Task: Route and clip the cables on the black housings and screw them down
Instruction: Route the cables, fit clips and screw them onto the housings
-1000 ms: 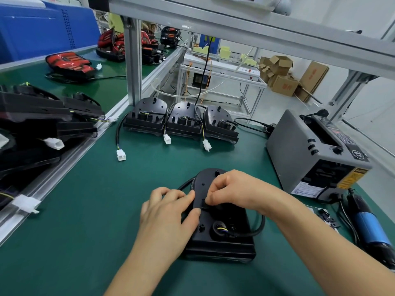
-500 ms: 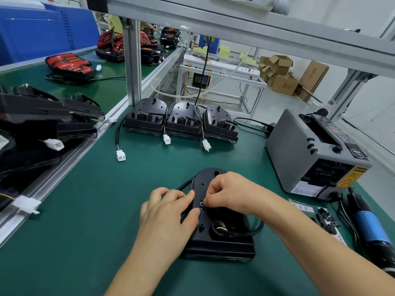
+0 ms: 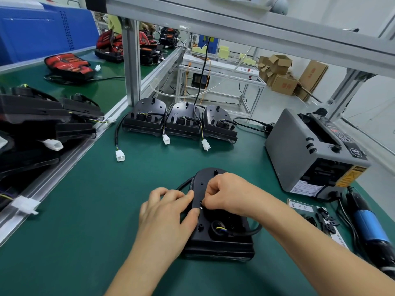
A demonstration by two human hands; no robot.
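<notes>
Housing: the black housing (image 3: 224,242) lies flat on the green table (image 3: 102,210), lower centre of the frame, wide end toward the person
Left grip: the left grip (image 3: 164,212) rests over the housing's left edge with fingers relaxed and thumb pressed on the top face; it steadies the housing and is clamped on nothing
Right grip: the right grip (image 3: 226,193) has its fingertips pinched together on a small glinting part (image 3: 201,207) at the middle of the housing; screw or clip, too small to tell
Cable: the black cable (image 3: 253,230) leaves a round port near the wide end and bends round the right side
Housing's feel: moulded plastic, probably stiff and light, apt to slide on the smooth mat; best held down by its flat top or edges
Cable's feel: likely springy, wanting to lift out of its route; take it at the bend, not by the thin coloured wires at the port
Nearby: blue screwdriver (image 3: 367,223) and loose black clips (image 3: 327,218), lower right
</notes>
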